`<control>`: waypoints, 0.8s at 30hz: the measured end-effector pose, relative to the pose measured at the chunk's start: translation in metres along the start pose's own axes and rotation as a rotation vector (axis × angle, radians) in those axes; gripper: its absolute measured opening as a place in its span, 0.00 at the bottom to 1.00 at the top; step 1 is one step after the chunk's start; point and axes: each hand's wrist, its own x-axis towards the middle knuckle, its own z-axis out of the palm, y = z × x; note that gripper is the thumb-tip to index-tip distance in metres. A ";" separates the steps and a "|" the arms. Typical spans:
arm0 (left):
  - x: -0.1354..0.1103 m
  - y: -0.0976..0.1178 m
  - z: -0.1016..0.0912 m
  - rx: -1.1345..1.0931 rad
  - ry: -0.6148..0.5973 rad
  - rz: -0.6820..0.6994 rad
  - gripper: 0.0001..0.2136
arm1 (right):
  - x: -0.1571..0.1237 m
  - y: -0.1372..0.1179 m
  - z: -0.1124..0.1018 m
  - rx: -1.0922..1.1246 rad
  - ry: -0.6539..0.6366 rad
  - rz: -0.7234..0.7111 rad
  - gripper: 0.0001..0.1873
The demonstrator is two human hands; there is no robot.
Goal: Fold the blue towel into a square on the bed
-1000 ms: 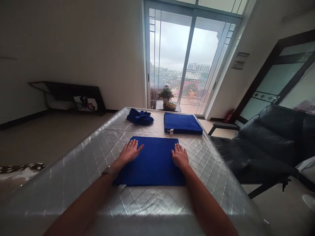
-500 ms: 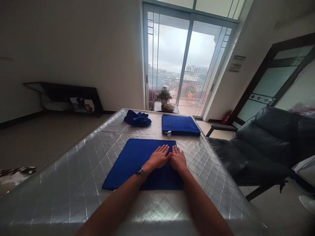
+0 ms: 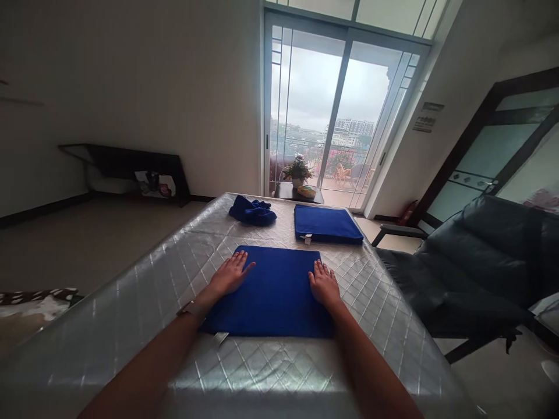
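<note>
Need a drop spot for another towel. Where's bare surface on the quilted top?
Bare: the quilted top left of the flat towel, the near strip in front of it, and the right edge. Crowded: the far end, with the crumpled towel and folded towel. The left hand and right hand press on the flat towel.

Matt, soft blue cloth towel point(image 3: 273, 291) under both palms, glossy quilted plastic-wrapped mattress point(image 3: 131, 326) with silvery sheen, crumpled blue cloth point(image 3: 253, 210) at 11 o'clock, folded blue cloth stack point(image 3: 327, 224) at 1 o'clock, smooth dark leather-look chair point(image 3: 471, 262) at 3 o'clock
</note>
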 end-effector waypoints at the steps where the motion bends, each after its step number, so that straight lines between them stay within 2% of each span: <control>1: 0.000 -0.003 0.001 -0.003 0.002 -0.001 0.34 | 0.000 0.000 0.000 -0.008 0.000 0.001 0.33; 8: 0.002 -0.004 0.005 -0.027 0.021 0.016 0.35 | 0.003 0.002 -0.009 -0.054 -0.039 -0.012 0.33; 14: 0.003 -0.004 0.006 -0.040 0.019 0.016 0.36 | 0.027 0.002 -0.023 -0.061 0.003 -0.031 0.34; 18: 0.003 -0.004 0.008 -0.047 0.030 0.016 0.36 | 0.041 0.000 -0.013 -0.058 0.006 0.022 0.33; 24: 0.000 -0.003 0.005 -0.036 0.023 0.019 0.37 | 0.044 0.003 -0.001 -0.042 0.005 0.040 0.35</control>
